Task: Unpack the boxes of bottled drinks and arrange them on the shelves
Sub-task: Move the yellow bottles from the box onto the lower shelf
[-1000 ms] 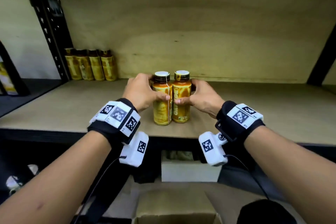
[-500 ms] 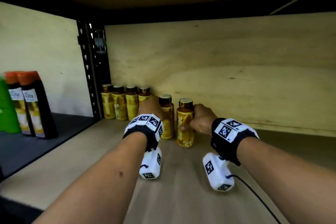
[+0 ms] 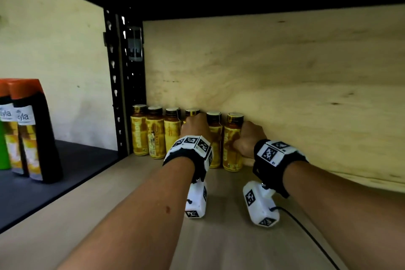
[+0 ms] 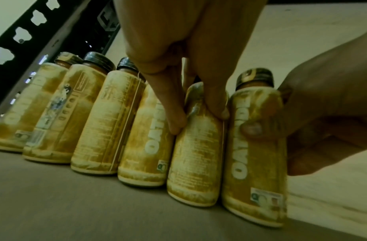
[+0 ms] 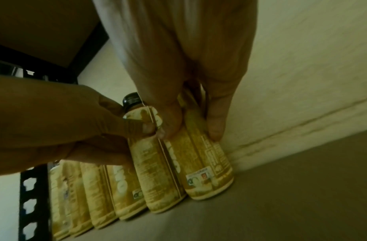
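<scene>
Six yellow-labelled drink bottles with dark caps stand in a row along the back panel of the wooden shelf (image 3: pixel 219 237). My left hand (image 3: pixel 195 126) grips the fifth bottle (image 3: pixel 214 138) from the left, its fingers (image 4: pixel 176 120) curled round the bottle's shoulder (image 4: pixel 194 154). My right hand (image 3: pixel 249 136) grips the sixth, rightmost bottle (image 3: pixel 232 147), with its thumb (image 4: pixel 250 128) on the label. In the right wrist view its fingers (image 5: pixel 214 130) wrap that bottle (image 5: pixel 205 166) next to the back panel. Both held bottles stand upright on the shelf, touching each other.
The four other bottles (image 3: pixel 156 136) fill the corner by the black slotted upright (image 3: pixel 125 83). The plywood back panel (image 3: pixel 285 94) runs on to the right. On the neighbouring dark shelf stand tall orange-capped bottles (image 3: pixel 32 129) and a green one (image 3: pixel 3 147).
Both hands carried the two bottles from the shelf's front edge back and left to the rear panel, where they now stand at the right end of the row.
</scene>
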